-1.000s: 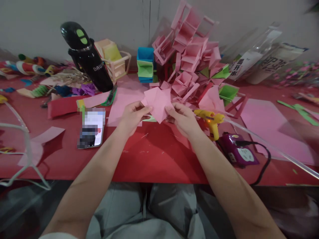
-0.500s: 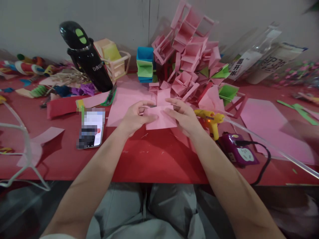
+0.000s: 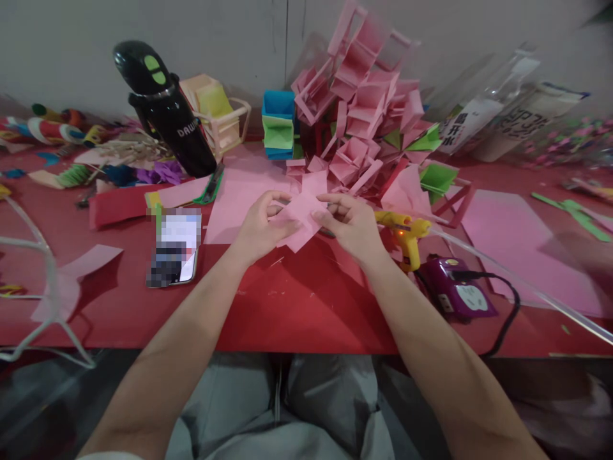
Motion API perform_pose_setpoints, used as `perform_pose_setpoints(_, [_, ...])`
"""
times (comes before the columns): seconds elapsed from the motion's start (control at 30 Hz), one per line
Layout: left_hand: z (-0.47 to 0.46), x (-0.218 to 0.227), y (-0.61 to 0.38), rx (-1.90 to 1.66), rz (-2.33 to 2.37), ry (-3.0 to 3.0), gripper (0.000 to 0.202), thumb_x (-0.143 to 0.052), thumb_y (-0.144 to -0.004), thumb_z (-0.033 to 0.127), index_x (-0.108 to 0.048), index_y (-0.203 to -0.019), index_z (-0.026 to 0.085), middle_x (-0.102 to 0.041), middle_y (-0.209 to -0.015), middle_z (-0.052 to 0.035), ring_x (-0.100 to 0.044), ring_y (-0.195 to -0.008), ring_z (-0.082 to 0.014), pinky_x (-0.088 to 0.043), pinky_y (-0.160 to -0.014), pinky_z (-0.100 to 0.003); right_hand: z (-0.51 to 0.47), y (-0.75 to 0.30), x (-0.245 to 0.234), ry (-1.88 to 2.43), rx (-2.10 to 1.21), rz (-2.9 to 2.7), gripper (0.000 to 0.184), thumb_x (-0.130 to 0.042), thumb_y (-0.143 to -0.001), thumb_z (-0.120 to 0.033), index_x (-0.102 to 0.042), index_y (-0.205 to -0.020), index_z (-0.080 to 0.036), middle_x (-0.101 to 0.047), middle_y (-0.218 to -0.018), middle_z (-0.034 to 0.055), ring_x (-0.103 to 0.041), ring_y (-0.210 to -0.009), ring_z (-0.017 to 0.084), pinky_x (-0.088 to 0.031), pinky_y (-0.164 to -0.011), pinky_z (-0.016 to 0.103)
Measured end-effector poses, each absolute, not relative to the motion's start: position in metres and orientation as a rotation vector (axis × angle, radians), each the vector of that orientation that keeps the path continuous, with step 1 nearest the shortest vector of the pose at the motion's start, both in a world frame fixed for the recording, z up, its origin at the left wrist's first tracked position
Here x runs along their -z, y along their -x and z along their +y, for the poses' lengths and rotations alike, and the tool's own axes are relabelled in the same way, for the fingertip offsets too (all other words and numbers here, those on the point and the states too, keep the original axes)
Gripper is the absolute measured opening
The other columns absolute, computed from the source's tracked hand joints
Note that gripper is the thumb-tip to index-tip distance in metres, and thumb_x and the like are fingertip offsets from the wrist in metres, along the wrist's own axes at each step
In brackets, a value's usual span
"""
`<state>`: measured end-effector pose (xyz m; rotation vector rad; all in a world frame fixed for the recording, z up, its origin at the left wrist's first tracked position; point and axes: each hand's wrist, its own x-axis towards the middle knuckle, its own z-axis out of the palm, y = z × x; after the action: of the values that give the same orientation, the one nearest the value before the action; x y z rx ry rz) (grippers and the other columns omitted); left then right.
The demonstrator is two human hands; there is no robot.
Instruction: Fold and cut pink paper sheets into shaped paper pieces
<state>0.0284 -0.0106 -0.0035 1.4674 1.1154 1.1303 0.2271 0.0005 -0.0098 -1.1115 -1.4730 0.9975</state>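
At twelve o'clock over the tabletop (image 3: 287, 313), left hand (image 3: 260, 227) and right hand (image 3: 353, 229) pinch a pink paper piece (image 3: 306, 206)! Looks like aligning; the next move calls for light, even pressure.

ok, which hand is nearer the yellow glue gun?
Right. The right hand is just left of the yellow glue gun; whether they touch isn't clear. The left hand is farther left, across the held pink paper.
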Motion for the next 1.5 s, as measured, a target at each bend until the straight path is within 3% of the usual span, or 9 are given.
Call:
perform_pose_setpoints(0.1, [-0.010, 0.004, -0.029, -1.171, 1.123, -1.545, 0.048, -0.078, -0.069, 0.019, -0.055, -0.111, 0.021, -0.068, -0.104, -0.0042, -0.066, -0.094, -0.0187, -0.053, -0.082, -0.033, -0.002, -0.227, 0.008, 1.156, -0.917, -1.512, 0.032, -0.080, -0.075, -0.040, -0.065, -0.094, -0.020, -0.064, -0.065, -0.0026, -0.058, -0.056, 0.013, -0.048, -0.057, 0.030])
perform_pose_setpoints(0.27, [-0.009, 0.003, -0.031, -1.173, 1.186, -1.694, 0.024, -0.075, -0.071, 0.022, -0.060, -0.089, 0.020, -0.069, -0.101, -0.0029, -0.063, -0.097, -0.0189, -0.049, -0.094, -0.037, -0.005, -0.225, 0.008, 1.176, -0.893, -1.493, 0.036, -0.080, -0.075, -0.048, -0.056, -0.083, -0.023, -0.067, -0.069, 0.0005, -0.062, -0.060, 0.016, -0.049, -0.058, 0.031])
perform_pose_setpoints(0.57, [-0.011, 0.003, -0.032, -1.172, 1.250, -1.750, 0.011, -0.071, -0.073, 0.016, -0.064, -0.082, 0.018, -0.071, -0.095, -0.0044, -0.064, -0.096, -0.0181, -0.046, -0.098, -0.037, -0.004, -0.227, 0.004, 1.184, -0.558, -1.613, 0.025, -0.078, -0.079, -0.040, -0.065, -0.070, -0.021, -0.063, -0.078, 0.0019, -0.056, -0.070, 0.015, -0.047, -0.066, 0.031])
perform_pose_setpoints(0.7, [-0.011, 0.005, -0.032, -1.175, 1.256, -1.783, 0.015, -0.070, -0.075, 0.016, -0.060, -0.084, 0.020, -0.070, -0.097, -0.0026, -0.064, -0.097, -0.0180, -0.045, -0.098, -0.038, -0.005, -0.227, 0.003, 1.172, -0.674, -1.603, 0.024, -0.076, -0.081, -0.039, -0.063, -0.072, -0.021, -0.064, -0.072, 0.0009, -0.056, -0.065, 0.015, -0.046, -0.063, 0.031])
perform_pose_setpoints(0.93, [-0.009, 0.013, -0.032, -1.156, 1.261, -1.807, 0.027, -0.075, -0.074, 0.023, -0.054, -0.091, 0.021, -0.065, -0.094, -0.0006, -0.062, -0.090, -0.0174, -0.048, -0.086, -0.035, -0.005, -0.222, 0.006, 1.095, -1.029, -1.470, 0.043, -0.083, -0.071, -0.044, -0.062, -0.100, -0.020, -0.067, -0.078, 0.0005, -0.059, -0.068, 0.014, -0.047, -0.063, 0.030])
perform_pose_setpoints(1.13, [-0.009, 0.017, -0.033, -1.183, 1.144, -1.665, 0.036, -0.075, -0.078, 0.023, -0.048, -0.102, 0.022, -0.066, -0.090, -0.0007, -0.066, -0.086, -0.0180, -0.051, -0.082, -0.037, -0.003, -0.223, 0.008, 1.038, -1.063, -1.509, 0.050, -0.084, -0.071, -0.037, -0.061, -0.112, -0.019, -0.052, -0.061, -0.0080, -0.047, -0.055, 0.009, -0.041, -0.055, 0.026])
perform_pose_setpoints(1.3, [-0.010, 0.006, -0.034, -1.217, 1.056, -1.493, 0.051, -0.084, -0.069, 0.027, -0.052, -0.108, 0.019, -0.069, -0.098, -0.0048, -0.069, -0.092, -0.0204, -0.055, -0.083, -0.036, -0.003, -0.224, 0.005, 0.954, -1.091, -1.439, 0.049, -0.085, -0.069, -0.040, -0.062, -0.108, -0.022, -0.070, -0.085, 0.0009, -0.063, -0.071, 0.015, -0.053, -0.064, 0.030])
perform_pose_setpoints(1.5, [-0.008, 0.001, -0.029, -1.146, 1.002, -1.535, 0.051, -0.089, -0.063, 0.039, -0.069, -0.103, 0.015, -0.071, -0.111, -0.0113, -0.065, -0.109, -0.0267, -0.055, -0.089, -0.038, -0.005, -0.227, 0.003, 0.890, -1.086, -1.333, 0.035, -0.084, -0.070, -0.033, -0.060, -0.095, -0.024, -0.070, -0.089, 0.0001, -0.066, -0.073, 0.015, -0.058, -0.069, 0.031])
